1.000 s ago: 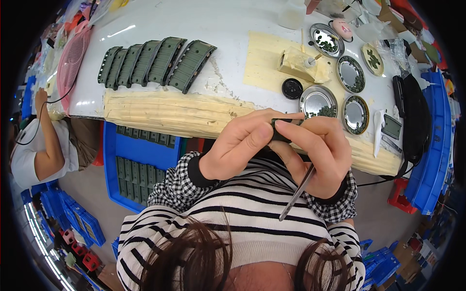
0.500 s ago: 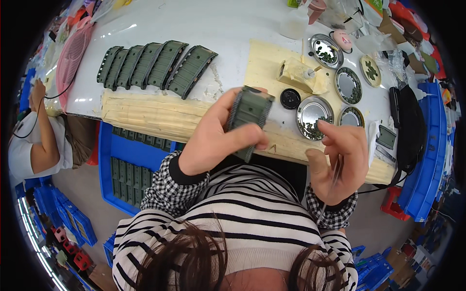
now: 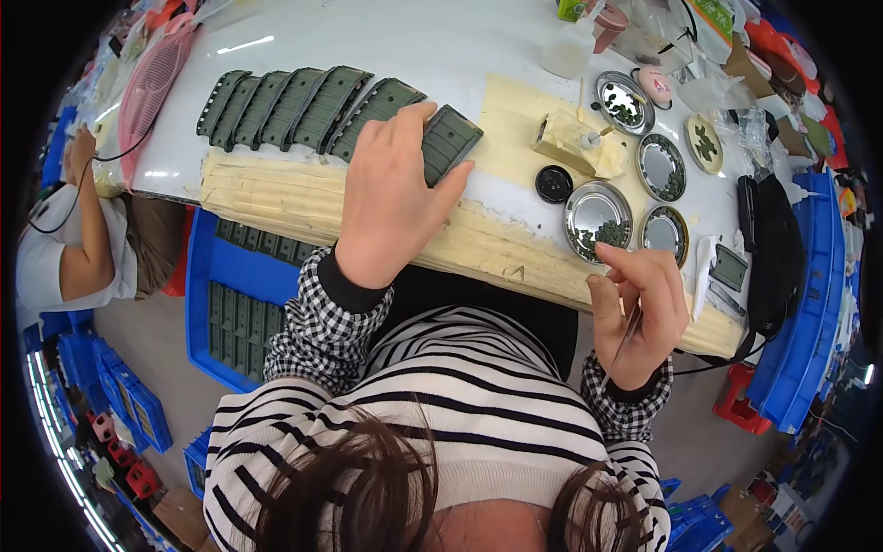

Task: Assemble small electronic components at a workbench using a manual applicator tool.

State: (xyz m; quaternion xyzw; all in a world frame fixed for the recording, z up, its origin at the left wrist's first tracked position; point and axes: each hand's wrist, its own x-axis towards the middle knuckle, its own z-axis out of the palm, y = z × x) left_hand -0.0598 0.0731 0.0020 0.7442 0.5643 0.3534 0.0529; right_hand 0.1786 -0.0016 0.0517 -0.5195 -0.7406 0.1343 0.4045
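Observation:
My left hand (image 3: pixel 391 198) reaches onto the white table (image 3: pixel 441 55) and grips a dark green ribbed plastic part (image 3: pixel 448 143), which lies at the right end of a row of several like parts (image 3: pixel 294 106). My right hand (image 3: pixel 639 313) hangs in front of the table's edge with its fingers closed on thin metal tweezers (image 3: pixel 627 339). Just beyond it sits a round metal dish (image 3: pixel 598 216) holding small dark pieces.
More metal dishes (image 3: pixel 660 166) and a black cap (image 3: pixel 554 184) lie on a cream mat (image 3: pixel 515 120). A blue crate (image 3: pixel 235 304) of green parts stands below the table on the left. Another person (image 3: pixel 64 248) sits at far left. Blue bins (image 3: pixel 809 313) line the right side.
My left hand carried the green part from in front of my chest out onto the table, to the end of the row. My right hand drew apart to the right with the tweezers.

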